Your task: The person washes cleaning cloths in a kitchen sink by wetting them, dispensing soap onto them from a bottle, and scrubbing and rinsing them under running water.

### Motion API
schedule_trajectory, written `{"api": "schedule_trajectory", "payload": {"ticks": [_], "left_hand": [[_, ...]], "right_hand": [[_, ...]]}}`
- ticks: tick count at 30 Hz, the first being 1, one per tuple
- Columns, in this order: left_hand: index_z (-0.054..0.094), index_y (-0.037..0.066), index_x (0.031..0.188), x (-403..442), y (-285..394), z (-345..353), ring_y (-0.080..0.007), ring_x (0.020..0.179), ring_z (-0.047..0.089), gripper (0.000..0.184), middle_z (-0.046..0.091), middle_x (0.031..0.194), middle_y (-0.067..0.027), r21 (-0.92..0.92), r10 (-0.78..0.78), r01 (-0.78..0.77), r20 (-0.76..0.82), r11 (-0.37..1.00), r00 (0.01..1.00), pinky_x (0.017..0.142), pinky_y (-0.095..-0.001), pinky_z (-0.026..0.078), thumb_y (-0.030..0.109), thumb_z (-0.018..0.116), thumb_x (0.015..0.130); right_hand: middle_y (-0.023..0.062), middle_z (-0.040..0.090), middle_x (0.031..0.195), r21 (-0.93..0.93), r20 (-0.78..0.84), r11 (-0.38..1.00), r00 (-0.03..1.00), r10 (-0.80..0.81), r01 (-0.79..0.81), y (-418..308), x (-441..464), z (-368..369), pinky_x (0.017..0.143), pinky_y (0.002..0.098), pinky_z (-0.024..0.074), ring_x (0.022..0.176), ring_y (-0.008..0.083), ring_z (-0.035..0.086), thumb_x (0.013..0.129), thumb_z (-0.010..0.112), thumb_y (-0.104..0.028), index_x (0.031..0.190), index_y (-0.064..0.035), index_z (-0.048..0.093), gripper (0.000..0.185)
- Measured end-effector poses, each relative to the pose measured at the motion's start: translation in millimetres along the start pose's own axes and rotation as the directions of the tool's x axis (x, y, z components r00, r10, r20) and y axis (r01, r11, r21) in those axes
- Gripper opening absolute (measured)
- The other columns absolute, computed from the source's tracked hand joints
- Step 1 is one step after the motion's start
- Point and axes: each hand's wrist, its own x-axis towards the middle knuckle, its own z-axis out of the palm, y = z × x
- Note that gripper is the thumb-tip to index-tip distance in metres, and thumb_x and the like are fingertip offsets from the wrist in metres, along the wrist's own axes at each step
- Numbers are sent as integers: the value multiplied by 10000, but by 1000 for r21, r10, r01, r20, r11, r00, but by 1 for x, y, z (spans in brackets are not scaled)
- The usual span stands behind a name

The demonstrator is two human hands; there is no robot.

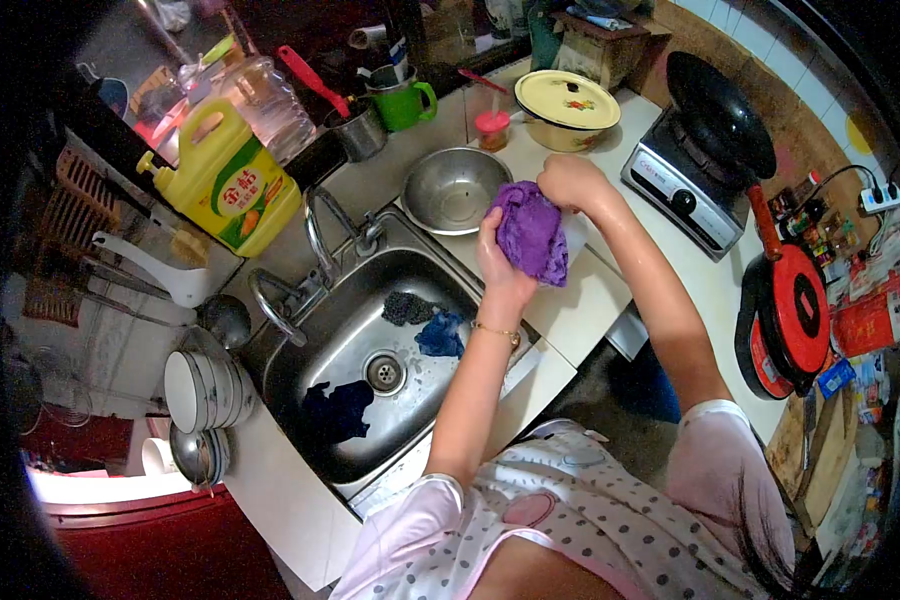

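Observation:
A purple cloth (532, 232) is bunched between my two hands, over the counter to the right of the sink. My left hand (507, 262) holds its lower left side, with the thumb up along the cloth. At its upper right edge my right hand (572, 183) is closed in a fist on the cloth. Just behind the cloth sits a steel bowl (450, 190). Down in the steel sink (410, 275) lie a dark blue cloth (338, 411), a smaller blue cloth (440, 335) and a dark scouring pad (406, 309), around the drain.
Two faucets (320, 235) rise at the sink's left rim. Stacked bowls (208, 388) and a yellow detergent jug (232, 185) stand left. Behind are a green mug (400, 100) and a lidded yellow pot (567, 110). A stove (685, 185) with a black wok and a red appliance (795, 310) stand right.

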Motion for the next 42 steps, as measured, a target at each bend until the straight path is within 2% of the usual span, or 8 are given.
{"api": "schedule_trajectory", "payload": {"ticks": [12, 21, 24, 31, 34, 39, 41, 42], "left_hand": [[485, 52, 918, -8, -6, 0, -224, 815, 504, 291, 527, 899, -87, -70, 26, -28, -28, 997, 999, 758, -348, 384, 251, 376, 736], [430, 93, 1035, -49, 18, 3, -213, 1002, 394, 370, 434, 1078, -60, -167, 124, -108, 88, 980, 988, 875, -353, 264, 340, 347, 773], [388, 62, 1063, -58, 35, -3, -224, 1008, 387, 401, 408, 1096, -77, -204, 283, -242, 202, 949, 938, 863, -364, 285, 343, 331, 782], [386, 72, 1065, -61, 37, -6, -215, 974, 410, 401, 432, 1060, -80, 159, 412, -407, 4, 899, 911, 854, -365, 297, 359, 357, 786], [303, 122, 1155, -28, 34, -32, -203, 1039, 347, 455, 361, 1144, -53, -40, 171, -167, 130, 985, 977, 879, -348, 259, 387, 332, 787], [264, 132, 1178, -41, 11, -18, -195, 1082, 304, 457, 331, 1171, -44, 18, 225, -232, 188, 973, 956, 894, -331, 241, 366, 329, 790], [282, 113, 1163, -53, 7, -7, -195, 1062, 331, 443, 346, 1159, -49, 148, 330, -345, 116, 927, 937, 887, -320, 257, 348, 341, 792], [330, 87, 1126, -51, 14, -12, -192, 1018, 380, 415, 385, 1125, -56, 125, 339, -353, 115, 927, 934, 864, -322, 290, 332, 358, 792]], "right_hand": [[199, 525, 651, -188, -486, 957, 826, -285, 219, 5, -11, 20, 538, 408, 406, 603, 309, 526, 661, 412, -162, 579, 6, 524, 218], [184, 444, 984, -375, -622, 763, 468, -628, 526, -48, -58, 54, 817, 425, 284, 988, 306, 374, 723, 436, -251, 872, 25, 481, 317], [180, 210, 1215, -176, -599, 704, 493, -631, 688, -69, -84, 71, 905, 421, 163, 1127, 292, 211, 717, 429, -381, 1164, 17, 214, 636], [198, 200, 1217, 434, -508, 527, 681, -527, 731, -71, -16, 73, 927, 330, 140, 1140, 306, 171, 728, 419, -277, 1178, 20, 185, 588], [199, 129, 1239, 96, -509, 702, 641, -575, 706, -58, -26, 106, 934, 361, 116, 1147, 324, 132, 717, 424, -338, 1174, 52, 150, 660], [213, 89, 1242, 44, -519, 652, 575, -632, 757, -44, -23, 85, 938, 364, 91, 1153, 330, 101, 724, 406, -336, 1174, 65, 125, 665], [213, 82, 1243, 627, -498, 507, 805, -323, 591, -50, -12, 71, 937, 363, 88, 1152, 334, 88, 740, 389, -351, 1179, 58, 124, 656], [212, 71, 1245, 621, -503, 470, 779, -374, 627, -51, -15, 81, 939, 343, 84, 1154, 329, 78, 760, 386, -335, 1188, 50, 79, 652]]}}
